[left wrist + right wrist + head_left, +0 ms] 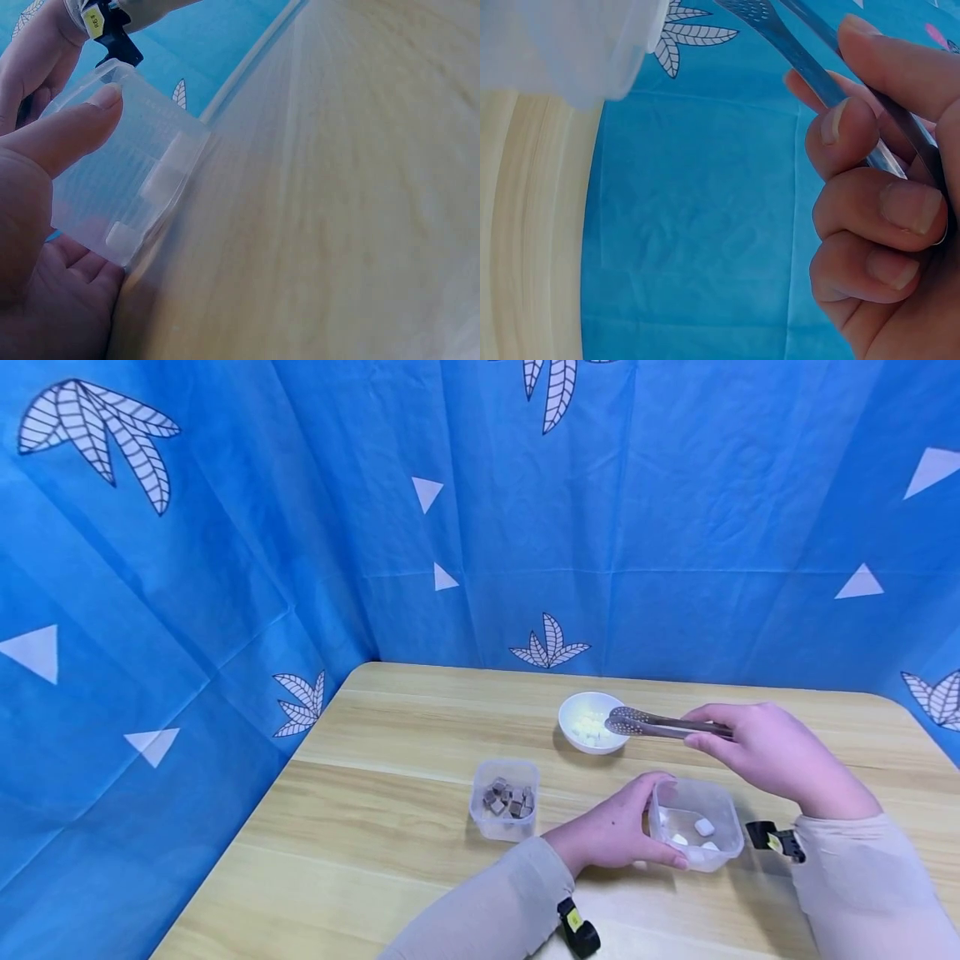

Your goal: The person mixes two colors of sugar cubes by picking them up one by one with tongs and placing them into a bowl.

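My left hand (pixel 611 831) grips a clear plastic container (pixel 701 802) by its left side, thumb at the near rim. Several white cubes (pixel 704 827) lie in it; the left wrist view shows them through the wall of the container (pixel 142 150). My right hand (pixel 772 747) holds metal tongs (pixel 667 724) with its fingers curled round the arms, as the right wrist view also shows. The perforated tips of the tongs are over the right rim of a white bowl (pixel 573 739), which has small pale pieces (pixel 590 727) inside. Whether the tips pinch anything cannot be made out.
Left of my left hand stands a second clear container (pixel 504 833) with several brown cubes (pixel 498 807) in it. All of this is on a wooden table (pixel 360 827). A blue patterned curtain (pixel 495 527) hangs behind and along the left side.
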